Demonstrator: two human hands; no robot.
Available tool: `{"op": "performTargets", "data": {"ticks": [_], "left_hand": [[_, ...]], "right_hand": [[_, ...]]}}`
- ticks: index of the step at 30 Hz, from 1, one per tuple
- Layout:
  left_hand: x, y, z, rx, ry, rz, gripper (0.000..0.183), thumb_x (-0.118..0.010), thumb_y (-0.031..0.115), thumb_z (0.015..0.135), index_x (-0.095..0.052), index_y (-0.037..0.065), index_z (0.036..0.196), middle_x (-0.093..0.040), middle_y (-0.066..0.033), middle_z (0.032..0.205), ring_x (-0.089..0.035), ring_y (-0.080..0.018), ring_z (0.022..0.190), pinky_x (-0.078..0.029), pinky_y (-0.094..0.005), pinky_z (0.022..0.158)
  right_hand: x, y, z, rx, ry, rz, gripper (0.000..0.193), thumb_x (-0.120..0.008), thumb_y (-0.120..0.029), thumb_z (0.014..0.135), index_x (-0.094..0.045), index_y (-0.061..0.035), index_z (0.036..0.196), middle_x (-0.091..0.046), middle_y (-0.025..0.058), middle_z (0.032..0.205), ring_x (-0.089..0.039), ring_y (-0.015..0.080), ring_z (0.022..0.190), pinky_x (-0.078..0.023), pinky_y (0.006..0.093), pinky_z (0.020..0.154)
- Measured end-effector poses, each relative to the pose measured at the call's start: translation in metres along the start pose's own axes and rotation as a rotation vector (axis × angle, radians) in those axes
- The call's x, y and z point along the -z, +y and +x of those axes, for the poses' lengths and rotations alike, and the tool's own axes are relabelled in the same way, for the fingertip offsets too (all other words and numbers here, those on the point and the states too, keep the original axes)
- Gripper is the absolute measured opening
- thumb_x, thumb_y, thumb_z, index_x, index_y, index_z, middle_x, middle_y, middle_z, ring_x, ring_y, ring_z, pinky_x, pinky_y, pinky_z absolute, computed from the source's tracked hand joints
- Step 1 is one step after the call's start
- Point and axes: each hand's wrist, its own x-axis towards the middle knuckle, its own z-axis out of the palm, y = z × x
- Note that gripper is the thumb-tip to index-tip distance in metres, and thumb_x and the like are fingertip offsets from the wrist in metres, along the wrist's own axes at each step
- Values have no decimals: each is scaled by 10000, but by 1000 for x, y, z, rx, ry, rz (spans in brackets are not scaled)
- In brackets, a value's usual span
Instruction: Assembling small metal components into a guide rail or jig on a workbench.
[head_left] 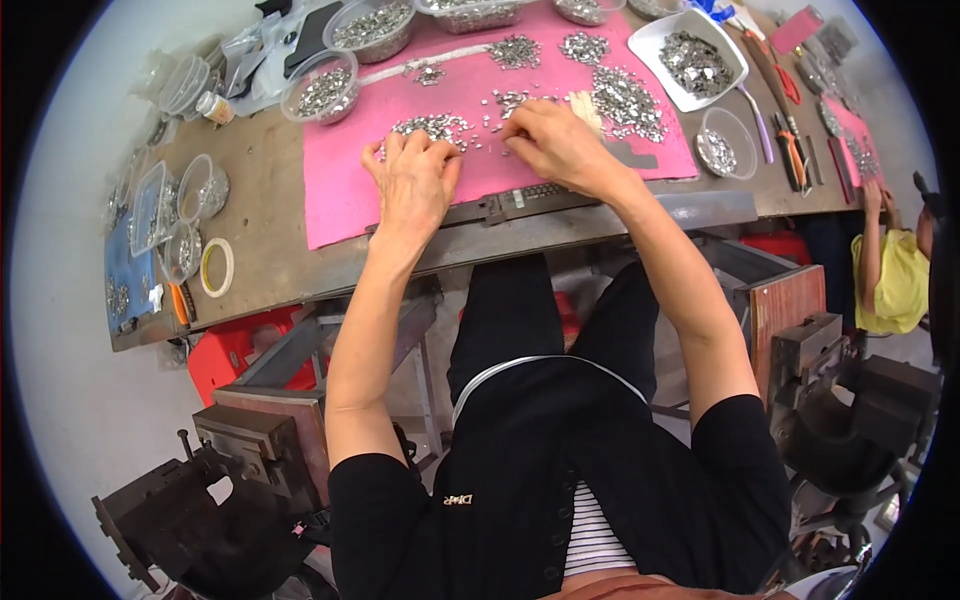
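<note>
Small shiny metal pieces (435, 127) lie in a loose pile on a pink mat (335, 200). My left hand (412, 180) rests at the near side of this pile, its fingers bent down and spread apart; no held piece shows. To the right, my right hand (562, 145) is closed in a pinch beside a smaller scatter of metal pieces (510, 102). What its fingertips hold, if anything, is hidden. A dark metal bar with a perforated section (520, 200) lies along the mat's near edge, below both hands.
Larger heaps of metal pieces (628, 103) lie farther right. Clear tubs (320, 88) and a white tray (688, 60) hold more pieces. Orange-handled pliers (793, 160) lie right; a tape roll (217, 267) sits left. Vises (250, 455) stand below; a person in yellow (890, 280) works far right.
</note>
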Motion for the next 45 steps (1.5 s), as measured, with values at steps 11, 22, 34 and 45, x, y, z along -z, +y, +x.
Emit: {"op": "performTargets", "data": {"ticks": [11,22,34,45], "left_hand": [[1,47,1,-111,21,-330,71,-738,143,830,-704,116,886,-644,-16,849,-601,-223,906,-332,-451,983],[-20,76,-7,-150,-8,-372,91,-744,121,792,-702,108,871,-624,-33,844,-595,-257,902,-336,-563,1062],[-1,12,4,128,122,-222,61,-718,172,885,-742,151,937,-680,-1,896,-610,-219,923,-288,-534,1065],[-18,6,26,-102,19,-20,60,-758,187,822,-739,160,872,-633,-12,909,-580,-242,976,-309,-540,1004]], "right_hand": [[16,15,-34,-36,-37,-192,91,-685,-132,869,-670,-54,912,-645,91,897,-631,302,903,-460,427,817],[16,21,-42,1,36,-279,97,-673,-142,880,-653,-63,934,-648,75,882,-641,278,871,-439,407,823],[15,23,-42,-86,14,-89,89,-667,-107,865,-660,-50,933,-645,98,838,-640,294,808,-468,420,764],[25,19,-53,-148,69,96,103,-621,-77,903,-611,13,950,-657,159,891,-646,313,798,-508,405,721]]}}
